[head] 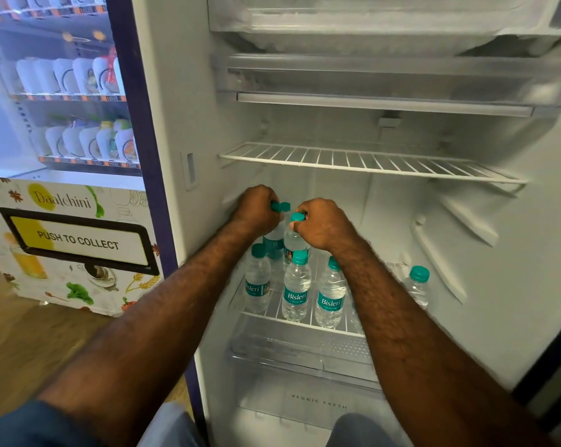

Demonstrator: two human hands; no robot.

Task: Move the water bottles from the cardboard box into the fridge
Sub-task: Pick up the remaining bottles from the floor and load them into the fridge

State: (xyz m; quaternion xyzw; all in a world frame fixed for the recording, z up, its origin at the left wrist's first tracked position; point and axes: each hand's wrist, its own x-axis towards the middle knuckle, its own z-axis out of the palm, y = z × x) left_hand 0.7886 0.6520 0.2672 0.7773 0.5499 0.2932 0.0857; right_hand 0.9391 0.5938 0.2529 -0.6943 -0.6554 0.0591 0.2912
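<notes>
**Both hands on bottles inside the open fridge**

Your forearms reach forward from the bottom edge, with your knees in blue-grey trousers just below them. Going from the left: a vending machine point(69, 240) stands beside the fridge point(176, 124), its panel reading "PUSH TO COLLECT" and its lit shelves holding rows of white packets.

Your left hand point(256, 209) is curled round the neck of a water bottle point(274, 243), whose teal cap pokes out past your fingers. Just beside it, your right hand point(324, 225) grips the neck of a second bottle point(293, 241) the same way. Both bottles hang upright, close together, over the back of the lower wire shelf point(274, 319).

On that shelf, three Bisleri bottles stand upright in a front row: the left bottle point(257, 282), the middle bottle point(296, 290) and the right bottle point(330, 295). Further right, well apart from them and partly behind your right forearm, stands another bottle point(418, 287).

Above, the upper wire shelf point(369, 162) spans the fridge. Below the lower shelf sits a clear drawer point(305, 353) marked "VEGGIE FRESH".
</notes>
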